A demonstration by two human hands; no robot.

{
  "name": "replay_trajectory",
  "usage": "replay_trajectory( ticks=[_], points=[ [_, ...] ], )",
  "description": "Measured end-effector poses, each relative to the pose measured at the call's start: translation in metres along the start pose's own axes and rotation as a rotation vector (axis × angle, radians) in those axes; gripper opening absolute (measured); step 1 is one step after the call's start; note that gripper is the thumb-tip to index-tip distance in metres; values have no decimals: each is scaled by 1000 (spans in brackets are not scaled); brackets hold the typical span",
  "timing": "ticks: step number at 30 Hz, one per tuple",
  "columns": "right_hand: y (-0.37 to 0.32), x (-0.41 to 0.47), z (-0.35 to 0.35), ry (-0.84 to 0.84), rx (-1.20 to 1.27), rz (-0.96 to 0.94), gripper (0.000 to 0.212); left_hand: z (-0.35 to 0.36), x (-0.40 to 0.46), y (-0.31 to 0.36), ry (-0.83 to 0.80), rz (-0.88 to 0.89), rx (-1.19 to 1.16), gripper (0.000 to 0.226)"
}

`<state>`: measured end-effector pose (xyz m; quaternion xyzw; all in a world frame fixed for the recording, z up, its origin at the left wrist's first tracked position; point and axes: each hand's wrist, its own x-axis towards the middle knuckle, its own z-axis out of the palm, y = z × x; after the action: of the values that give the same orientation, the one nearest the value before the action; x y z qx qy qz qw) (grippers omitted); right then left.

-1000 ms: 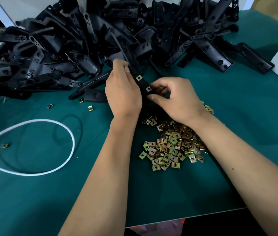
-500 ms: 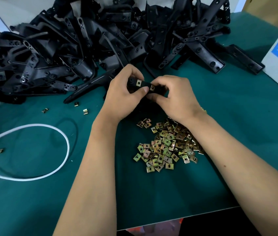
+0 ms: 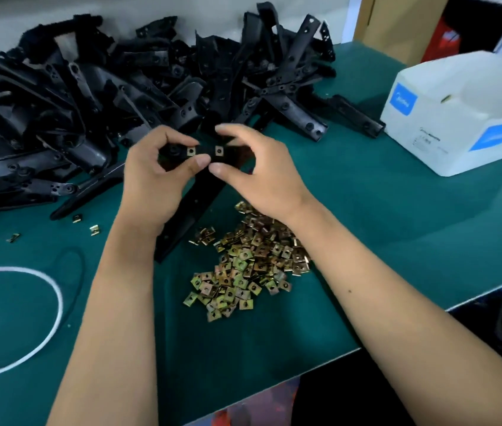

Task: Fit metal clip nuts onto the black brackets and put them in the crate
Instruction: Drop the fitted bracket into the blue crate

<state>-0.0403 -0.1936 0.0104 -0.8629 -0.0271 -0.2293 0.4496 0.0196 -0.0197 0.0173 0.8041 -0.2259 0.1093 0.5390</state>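
A black bracket point(image 3: 193, 207) is held up over the green table, its long arm sloping down toward me. Two metal clip nuts point(image 3: 205, 151) sit side by side on its top bar. My left hand point(image 3: 157, 176) grips the left end of that bar, thumb under the left nut. My right hand point(image 3: 256, 170) pinches the right end, thumb below and fingers above. A heap of loose brass-coloured clip nuts point(image 3: 243, 262) lies on the table under my wrists. A big pile of black brackets point(image 3: 105, 96) fills the back left.
A white box with blue labels point(image 3: 465, 112) stands at the right. A white cable loop point(image 3: 37, 318) lies at the left. Three stray clip nuts point(image 3: 94, 230) lie near the pile. The green table point(image 3: 397, 216) ends at a front edge near me.
The bracket has been lifted and turned so its top bar faces me with both nuts showing. My hands have spread to its two ends. The view has shifted right, bringing the white box in.
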Motion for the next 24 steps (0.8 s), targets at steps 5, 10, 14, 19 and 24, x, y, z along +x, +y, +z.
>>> replay_trajectory(
  ticks=[5, 10, 14, 19, 24],
  points=[
    [3, -23, -43, 185, 285, 211, 43, 72, -1, 57, 144, -70, -174, 15],
    [25, -75, -144, 471, 535, 307, 29, 180, -25, 141, 24, 0, -313, 19],
    [48, -155, -241, 732, 509, 363, 22, 271, -75, 211, -303, 39, -334, 17],
    [92, -279, -305, 1005, 453, 639, 22, 365, -163, 254, -660, 251, 16, 34],
    [161, -390, -315, 1277, 342, 1117, 32, 425, -257, 224, -1163, 63, 237, 56]
  ],
)
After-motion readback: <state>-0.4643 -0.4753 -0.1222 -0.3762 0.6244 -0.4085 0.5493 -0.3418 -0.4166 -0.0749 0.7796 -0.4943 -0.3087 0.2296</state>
